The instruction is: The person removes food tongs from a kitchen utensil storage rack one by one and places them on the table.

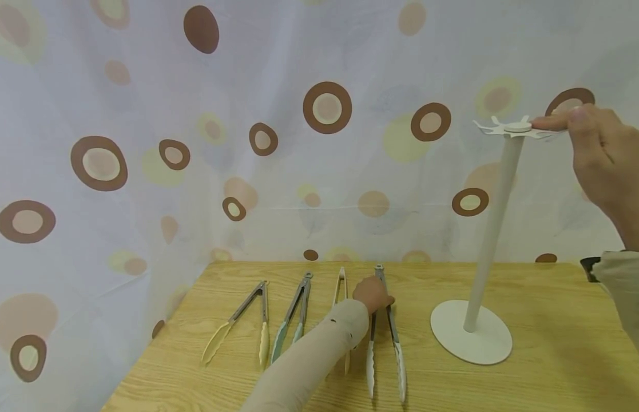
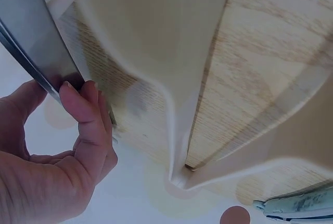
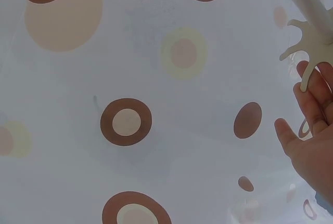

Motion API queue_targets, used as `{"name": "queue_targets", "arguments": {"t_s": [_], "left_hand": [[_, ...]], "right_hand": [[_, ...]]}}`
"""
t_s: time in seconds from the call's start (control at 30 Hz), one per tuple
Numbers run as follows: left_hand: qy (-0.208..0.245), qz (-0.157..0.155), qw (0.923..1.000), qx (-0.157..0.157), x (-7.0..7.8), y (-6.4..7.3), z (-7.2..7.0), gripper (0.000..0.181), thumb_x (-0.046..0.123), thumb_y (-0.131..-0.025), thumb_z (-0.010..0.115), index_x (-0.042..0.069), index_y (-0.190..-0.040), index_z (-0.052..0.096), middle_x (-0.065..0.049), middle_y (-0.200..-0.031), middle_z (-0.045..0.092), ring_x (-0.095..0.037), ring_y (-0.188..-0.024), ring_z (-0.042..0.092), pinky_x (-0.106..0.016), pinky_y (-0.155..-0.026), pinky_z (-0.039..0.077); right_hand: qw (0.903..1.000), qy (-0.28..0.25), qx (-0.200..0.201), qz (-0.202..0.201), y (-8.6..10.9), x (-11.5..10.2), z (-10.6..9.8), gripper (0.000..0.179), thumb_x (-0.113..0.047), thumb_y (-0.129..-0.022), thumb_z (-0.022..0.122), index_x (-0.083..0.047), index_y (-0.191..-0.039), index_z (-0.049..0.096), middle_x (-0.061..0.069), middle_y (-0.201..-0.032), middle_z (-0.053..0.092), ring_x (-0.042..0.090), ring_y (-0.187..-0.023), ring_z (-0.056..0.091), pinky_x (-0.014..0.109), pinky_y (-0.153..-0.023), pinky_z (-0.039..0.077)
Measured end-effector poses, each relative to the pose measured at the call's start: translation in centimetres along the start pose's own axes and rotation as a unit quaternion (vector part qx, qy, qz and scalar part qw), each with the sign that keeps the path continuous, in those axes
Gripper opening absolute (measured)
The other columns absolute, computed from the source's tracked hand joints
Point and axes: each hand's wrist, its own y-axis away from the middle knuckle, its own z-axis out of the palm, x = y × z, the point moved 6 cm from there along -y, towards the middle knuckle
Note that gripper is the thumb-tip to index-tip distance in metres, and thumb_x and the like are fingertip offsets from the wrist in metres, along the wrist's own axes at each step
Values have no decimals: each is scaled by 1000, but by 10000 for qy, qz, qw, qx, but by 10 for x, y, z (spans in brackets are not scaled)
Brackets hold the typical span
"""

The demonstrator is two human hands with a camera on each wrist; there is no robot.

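Note:
My left hand [image 1: 373, 293] pinches the metal upper part of a pair of white-tipped tongs [image 1: 400, 366] lying spread on the table. In the left wrist view, the thumb and fingertips of the left hand [image 2: 78, 146] meet at the edges of a metal arm [image 2: 41, 31]. Right beside it lie beige tongs [image 1: 347, 360], partly covered by my left sleeve. At the upper right, my right hand [image 1: 607, 149] touches the hooked top [image 1: 517, 129] of a tall white stand. Its fingers [image 3: 315, 104] reach behind the hooks in the right wrist view, with the thumb apart.
Yellow-tipped tongs [image 1: 265, 337] and green-tipped tongs [image 1: 280, 337] lie spread farther left on the wooden table [image 1: 165, 372]. The stand's round base [image 1: 471, 349] sits at the right. A white curtain with brown and yellow spots [image 1: 278, 46] hangs behind and at the left.

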Motion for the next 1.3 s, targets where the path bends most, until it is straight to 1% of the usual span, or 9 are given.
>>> {"name": "queue_targets", "arguments": {"t_s": [0.33,0.53,0.73,0.83,1.0,1.1,1.17,1.2,1.3], "left_hand": [[-87,-82,9999,-89,-2,-5,4,51,40,-89,69,12,-50,50,4,-44,39,-8,-39,36,-21,-37,31],[128,-166,9992,-336,-5,-9,7,46,42,-92,64,9,-60,62,2,-51,49,-9,-44,42,-24,-42,37],[338,6,9980,-542,-7,-8,-2,46,37,-100,51,6,-71,70,-2,-66,62,-13,-55,50,-28,-58,45],[553,87,9967,-583,-7,-7,-7,49,34,-102,48,7,-65,64,0,-57,50,-12,-48,40,-27,-53,40],[1059,358,9921,-574,-3,-7,-13,51,29,-103,46,13,-54,41,3,-49,32,-10,-44,29,-26,-48,31],[1051,539,9914,-559,2,-7,-19,51,26,-103,45,13,-54,39,0,-54,35,-12,-49,31,-27,-54,37],[1070,540,9914,-524,6,-5,-25,49,26,-102,47,12,-55,42,-3,-64,45,-13,-54,37,-28,-60,40],[1085,481,9916,-520,7,-4,-27,49,27,-102,48,12,-55,43,-4,-70,53,-13,-57,40,-28,-62,42],[1389,311,9882,-563,9,-2,-34,52,27,-101,51,11,-52,43,-6,-66,52,-13,-52,38,-27,-58,42]], "right_hand": [[10000,9,3,31,-2,1,0,46,-20,-107,27,7,-116,63,-31,-106,46,-7,-112,40,25,-109,21],[9997,-17,-38,260,-1,4,0,47,-23,-107,27,6,-118,62,-30,-108,47,-7,-115,39,23,-109,20],[9974,39,-37,723,2,10,-1,45,-27,-107,28,-2,-124,62,-26,-118,48,6,-132,36,37,-116,13],[9976,90,46,680,3,10,-1,45,-26,-106,28,0,-123,62,-28,-116,47,6,-130,37,40,-116,14],[9976,6,434,545,7,12,-4,44,-24,-106,30,-2,-120,65,-30,-111,49,-3,-118,41,37,-114,19],[9962,30,670,561,12,14,-3,42,-23,-106,31,-4,-120,66,-20,-119,54,2,-121,43,39,-114,21],[9952,115,745,625,13,15,-2,42,-23,-106,30,-4,-122,65,-13,-124,55,10,-126,43,41,-114,21],[9946,153,794,646,14,15,-1,42,-23,-106,30,-5,-122,65,-13,-123,55,9,-125,44,40,-114,22],[9945,144,939,446,13,14,1,41,-22,-106,32,-2,-120,64,-21,-116,54,1,-117,45,28,-108,26]]}}
